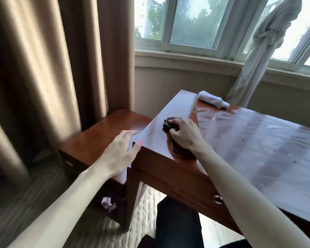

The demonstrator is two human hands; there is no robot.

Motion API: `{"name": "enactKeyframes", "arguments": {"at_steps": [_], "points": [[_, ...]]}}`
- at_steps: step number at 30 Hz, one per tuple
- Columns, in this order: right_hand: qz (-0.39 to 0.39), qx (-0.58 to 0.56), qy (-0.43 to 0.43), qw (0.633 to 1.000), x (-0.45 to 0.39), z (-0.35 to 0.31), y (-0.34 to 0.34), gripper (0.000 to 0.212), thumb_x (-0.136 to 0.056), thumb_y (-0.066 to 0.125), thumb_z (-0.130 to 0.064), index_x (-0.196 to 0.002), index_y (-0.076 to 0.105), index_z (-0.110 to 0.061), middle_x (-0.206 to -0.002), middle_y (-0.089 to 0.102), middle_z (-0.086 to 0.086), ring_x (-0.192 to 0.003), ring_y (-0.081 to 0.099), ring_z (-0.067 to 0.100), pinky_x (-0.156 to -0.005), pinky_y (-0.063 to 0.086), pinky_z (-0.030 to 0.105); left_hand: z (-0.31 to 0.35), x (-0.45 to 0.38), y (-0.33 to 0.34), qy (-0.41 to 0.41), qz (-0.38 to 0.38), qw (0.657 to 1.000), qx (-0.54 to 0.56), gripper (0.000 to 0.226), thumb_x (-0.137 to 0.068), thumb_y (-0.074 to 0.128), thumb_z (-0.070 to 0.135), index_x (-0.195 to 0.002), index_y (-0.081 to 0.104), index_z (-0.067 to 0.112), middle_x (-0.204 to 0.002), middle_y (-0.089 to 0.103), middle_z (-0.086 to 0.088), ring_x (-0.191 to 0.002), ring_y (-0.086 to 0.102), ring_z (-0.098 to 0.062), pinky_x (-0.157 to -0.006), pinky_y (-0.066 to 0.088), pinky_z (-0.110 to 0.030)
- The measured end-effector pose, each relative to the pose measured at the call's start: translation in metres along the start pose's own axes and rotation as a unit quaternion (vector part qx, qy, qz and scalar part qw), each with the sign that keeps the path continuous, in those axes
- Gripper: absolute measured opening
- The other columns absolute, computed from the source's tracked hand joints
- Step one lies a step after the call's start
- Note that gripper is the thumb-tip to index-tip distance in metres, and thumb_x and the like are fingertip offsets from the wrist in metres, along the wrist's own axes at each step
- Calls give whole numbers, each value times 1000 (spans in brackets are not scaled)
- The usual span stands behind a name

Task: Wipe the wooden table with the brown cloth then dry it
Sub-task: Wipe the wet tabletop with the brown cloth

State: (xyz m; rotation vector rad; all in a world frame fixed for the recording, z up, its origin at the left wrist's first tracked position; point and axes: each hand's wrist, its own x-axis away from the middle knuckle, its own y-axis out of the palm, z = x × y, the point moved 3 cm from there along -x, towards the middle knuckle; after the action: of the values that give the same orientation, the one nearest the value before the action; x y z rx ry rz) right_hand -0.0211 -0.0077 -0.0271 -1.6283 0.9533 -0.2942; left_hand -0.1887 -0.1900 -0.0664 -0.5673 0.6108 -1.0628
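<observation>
The wooden table (240,140) fills the right half of the view, its top shiny with wet streaks. My right hand (183,133) grips a bunched brown cloth (168,125) and presses it on the tabletop near the left corner; more of the cloth shows under my wrist. My left hand (123,149) rests against the table's near left corner, thumb on the top edge and fingers straight along the side. A rolled white cloth (212,99) lies at the table's far edge.
A lower wooden side table (104,135) stands against the table's left side. Brown curtains (43,68) hang at left, and a knotted white curtain (268,42) hangs before the window. Crumpled paper (107,204) lies on the carpet. Dark specks dot the tabletop at right.
</observation>
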Motion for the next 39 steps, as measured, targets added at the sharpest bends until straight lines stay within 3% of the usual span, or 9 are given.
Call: {"name": "enactKeyframes", "arguments": {"at_steps": [2, 4, 6, 9, 14, 16, 23, 29, 39], "points": [[-37, -64, -95, 993, 34, -19, -2, 49, -79, 58, -26, -126, 71, -33, -141, 60, -16, -133, 51, 4, -110, 42, 26, 5, -9, 8, -2, 13, 1000, 15, 49, -100, 42, 52, -142, 47, 27, -136, 49, 10, -109, 63, -22, -100, 51, -43], [-74, -71, -130, 986, 37, -14, -11, 52, -77, 57, -31, -126, 67, -45, -141, 56, -28, -131, 49, -5, -106, 42, 20, 11, -23, 17, -5, 22, 1000, 18, 47, -101, 44, 47, -141, 50, 24, -137, 51, 7, -122, 55, -17, -100, 49, -42], [-32, -46, -79, 995, 7, 10, -15, 52, -77, 56, -36, -127, 65, -48, -138, 58, -28, -125, 57, 3, -97, 50, 28, 18, -35, 24, -3, 28, 1000, -10, 47, -102, 45, 43, -143, 49, 21, -142, 49, 5, -131, 47, -14, -108, 42, -37], [13, 9, 55, 998, -21, 28, -5, 53, -81, 61, -37, -134, 64, -33, -142, 59, -12, -130, 52, 20, -101, 48, 35, 24, -50, 28, 4, 43, 997, -60, 47, -102, 45, 41, -143, 49, 18, -145, 47, 2, -134, 43, -17, -110, 39, -37], [-56, -56, -56, 995, 12, 29, 0, 53, -85, 58, -49, -138, 58, -41, -152, 46, -20, -144, 34, 4, -118, 31, 28, 40, -96, 42, 28, 40, 996, -72, 45, -101, 46, 37, -141, 50, 18, -146, 47, 2, -133, 42, -18, -110, 37, -35], [-57, -65, -34, 996, -5, 50, -6, 55, -80, 55, -48, -135, 60, -44, -148, 48, -23, -140, 37, 2, -116, 33, 26, 49, -119, 51, 35, 28, 996, -72, 44, -101, 47, 35, -141, 50, 17, -146, 46, 1, -133, 41, -19, -111, 35, -33], [7, -16, 116, 993, -140, 155, -4, 49, -84, 56, -28, -132, 65, -29, -142, 57, -5, -135, 49, 19, -107, 45, 43, 58, -204, 86, 48, 7, 986, -159, 53, -100, 41, 43, -146, 47, 17, -154, 39, -2, -146, 28, -20, -120, 26, -36], [23, 9, 165, 986, -213, 213, 4, 44, -88, 57, -29, -131, 66, -29, -137, 63, -1, -126, 56, 25, -99, 47, 40, 46, -220, 111, 10, 0, 984, -176, 61, -98, 34, 54, -150, 36, 23, -160, 27, 5, -147, 24, -16, -113, 37, -41], [13, -10, 99, 995, -138, 164, 1, 47, -86, 59, -25, -133, 66, -27, -144, 58, -6, -136, 47, 17, -108, 42, 37, 48, -223, 104, 1, -18, 985, -171, 61, -100, 36, 51, -153, 33, 21, -165, 22, 1, -150, 20, -17, -117, 30, -41]]}}
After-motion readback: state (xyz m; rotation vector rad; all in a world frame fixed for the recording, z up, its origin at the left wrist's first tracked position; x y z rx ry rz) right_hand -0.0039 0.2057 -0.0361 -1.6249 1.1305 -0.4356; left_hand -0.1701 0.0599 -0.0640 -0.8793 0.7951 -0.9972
